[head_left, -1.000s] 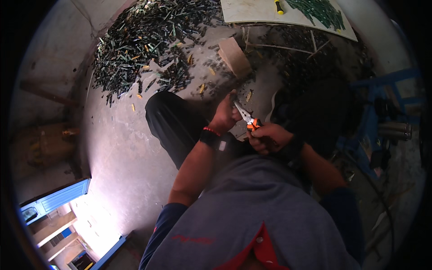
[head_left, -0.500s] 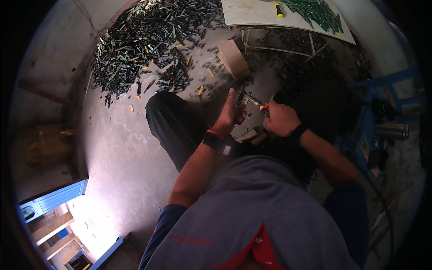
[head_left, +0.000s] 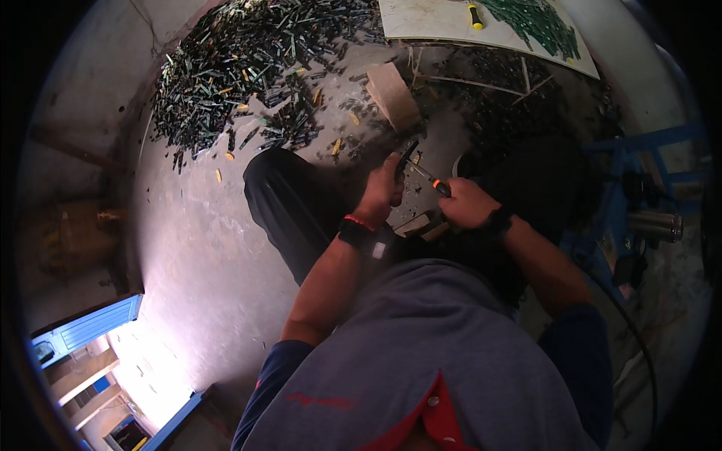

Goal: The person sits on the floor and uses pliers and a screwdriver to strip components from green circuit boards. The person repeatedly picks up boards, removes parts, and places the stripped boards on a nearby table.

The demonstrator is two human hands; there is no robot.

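My left hand (head_left: 383, 183) is closed round a narrow dark strip (head_left: 409, 152), which sticks up past the thumb. In my right hand (head_left: 470, 203) is a screwdriver (head_left: 441, 187) with an orange and black handle. Its thin metal shaft reaches up and left to the strip, where the tip seems to touch it. Whether the tip sits in or on the strip is too small to tell. Both hands are over the floor between my knees.
A large heap of dark strips (head_left: 226, 83) covers the floor at the far left. Ahead lies a tan block (head_left: 392, 96). A pale board (head_left: 421, 21) carries a yellow-black screwdriver (head_left: 475, 16) and green strips (head_left: 530, 26). At right stand a blue frame (head_left: 647, 139) and a metal flask (head_left: 656, 225).
My left thumb, raised before, has come down against the dark strip. The screwdriver has shifted slightly left and down, and my right hand has moved a little with it.
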